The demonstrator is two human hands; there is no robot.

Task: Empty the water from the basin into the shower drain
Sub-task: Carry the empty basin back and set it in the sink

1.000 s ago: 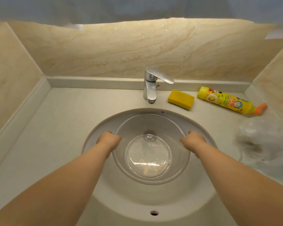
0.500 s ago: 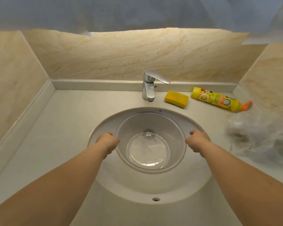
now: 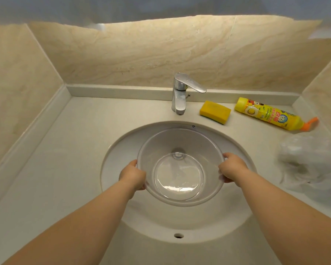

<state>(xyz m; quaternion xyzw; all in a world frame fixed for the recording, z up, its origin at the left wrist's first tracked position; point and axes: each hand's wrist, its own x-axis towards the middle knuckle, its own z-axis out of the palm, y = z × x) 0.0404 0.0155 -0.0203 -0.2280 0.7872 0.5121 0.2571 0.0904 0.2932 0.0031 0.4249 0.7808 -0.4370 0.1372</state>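
Clear basin [image 3: 180,142], left hand [image 3: 132,175] and right hand [image 3: 232,168] grip clamped on its rim; tilt it and you'll slosh water [image 3: 178,177].

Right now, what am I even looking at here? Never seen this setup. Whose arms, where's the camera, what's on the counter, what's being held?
No machine here: the arms belong to a person wearing one wide-angle camera on the head, looking forward and down. That is the only view. The left hand and right hand grip opposite sides of the rim of a clear plastic basin with a little water in the bottom. The basin sits in or just above the white sink; I cannot tell which. Behind the sink stands a chrome faucet. On the counter to its right lie a yellow sponge, a yellow bottle on its side, and a crumpled clear plastic bag.
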